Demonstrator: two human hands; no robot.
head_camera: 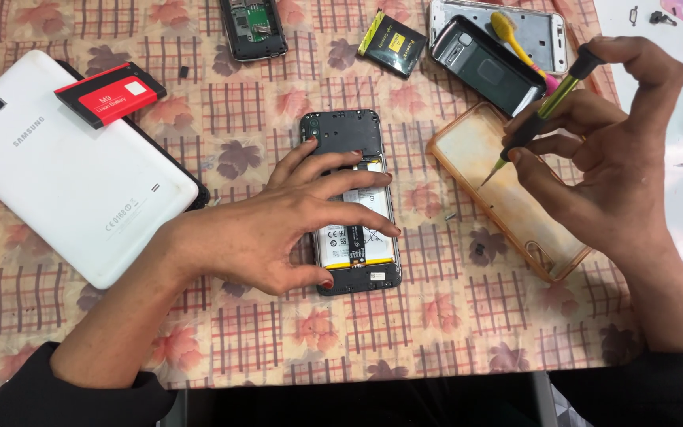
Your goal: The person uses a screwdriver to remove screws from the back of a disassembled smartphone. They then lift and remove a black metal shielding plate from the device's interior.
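An opened black smartphone (341,130) lies back-up in the middle of the table, its white battery and circuit boards exposed. My left hand (278,229) rests flat across its lower half, fingers spread, thumb at the bottom edge. My right hand (610,166) is raised to the right of the phone and grips a small yellow-green screwdriver (543,107) with a black cap. Its tip points down over a clear amber phone case (468,146).
A white tablet (57,182) lies back-up at the left with a red battery (108,93) on it. At the back are another opened phone (253,28), a black-and-yellow battery (391,42), a dark phone back (484,67) and a silver frame (543,32). A tiny screw (450,215) lies loose.
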